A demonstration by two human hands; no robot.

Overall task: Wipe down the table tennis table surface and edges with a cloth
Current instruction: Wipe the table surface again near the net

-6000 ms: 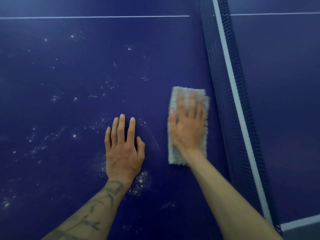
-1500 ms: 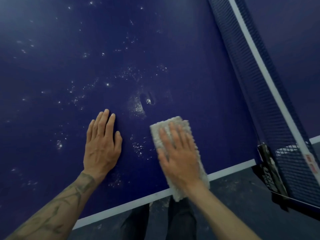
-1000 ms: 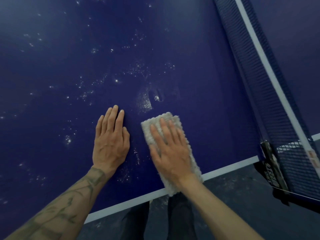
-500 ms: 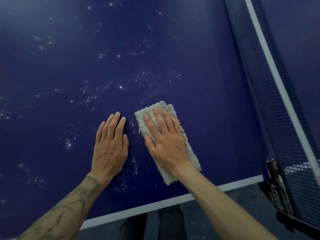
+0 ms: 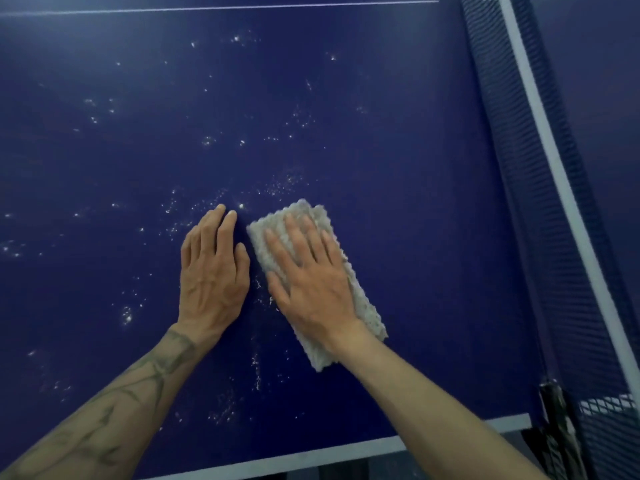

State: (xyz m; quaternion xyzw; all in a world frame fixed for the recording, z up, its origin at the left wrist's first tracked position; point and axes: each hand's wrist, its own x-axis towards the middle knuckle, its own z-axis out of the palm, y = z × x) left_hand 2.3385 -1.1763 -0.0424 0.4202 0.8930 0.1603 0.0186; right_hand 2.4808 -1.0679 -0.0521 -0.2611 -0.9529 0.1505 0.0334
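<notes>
The blue table tennis table (image 5: 398, 133) fills the view, speckled with white dust. A folded pale grey cloth (image 5: 363, 306) lies flat on it near the middle. My right hand (image 5: 311, 278) presses down on the cloth with fingers spread, covering most of it. Just left of the cloth, my left hand (image 5: 213, 271) rests palm-down on the bare surface, holding nothing. White specks (image 5: 277, 185) lie just beyond both hands and to their left.
The net (image 5: 540, 202) with its white top band runs down the right side, its black clamp (image 5: 557, 420) at the table's near edge. A white edge line (image 5: 346, 455) marks the near border. A thin white line (image 5: 207, 8) crosses the far surface.
My right hand has pushed the cloth away from the near edge, up over the dusty patch. My left hand has stayed flat beside it. The view has tilted up, showing more far surface.
</notes>
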